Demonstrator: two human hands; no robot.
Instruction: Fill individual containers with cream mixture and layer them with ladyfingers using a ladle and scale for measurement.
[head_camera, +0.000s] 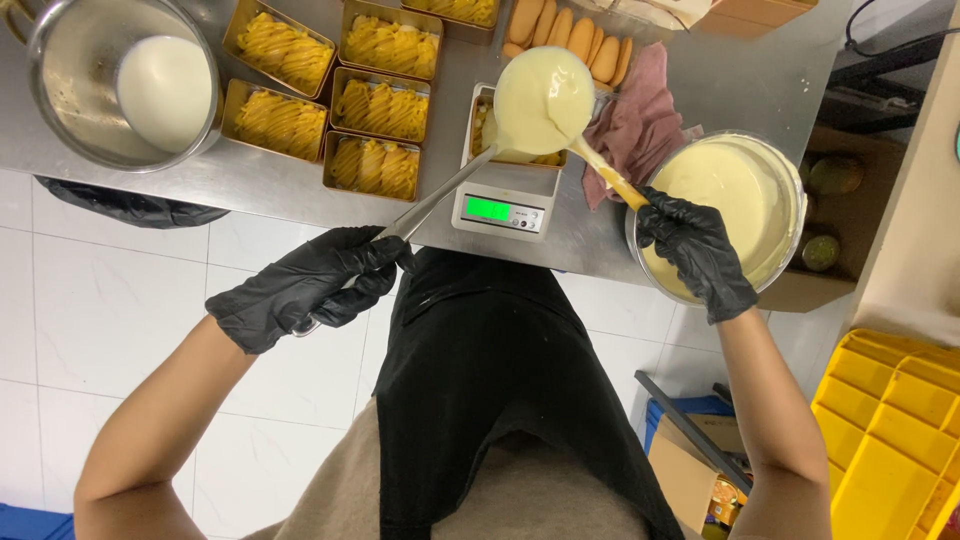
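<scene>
The person stands at a steel table (300, 185) and is portioning pale yellow custard. The left hand (310, 285), in a black glove, has its fingers (360, 262) wrapped shut around the long metal handle of a ladle (543, 100), whose full bowl hangs over a gold foil tray (483, 125) standing on a small digital scale (500, 205). The right hand (695, 250), also gloved in black, has its fingers closed around the wooden handle of a spatula (600, 170), the blade end meeting the ladle bowl from below. By the look of it the step in hand is filling this one tray by weight; the next move probably calls for a slow tilt of the ladle with the spatula guiding the flow, while the green display is watched. The custard supply sits in a round bowl (735, 190) just right of the scale, overhanging the near edge of the table, so a knock there could tip it. Filled trays of mango slices (380, 105) crowd the table left of the scale, with a steel pot of white cream (120, 85) beyond them and a pink cloth (640, 120) between scale and bowl, leaving little open room. A yellow crate (890, 440) stands on the floor at the right.
</scene>
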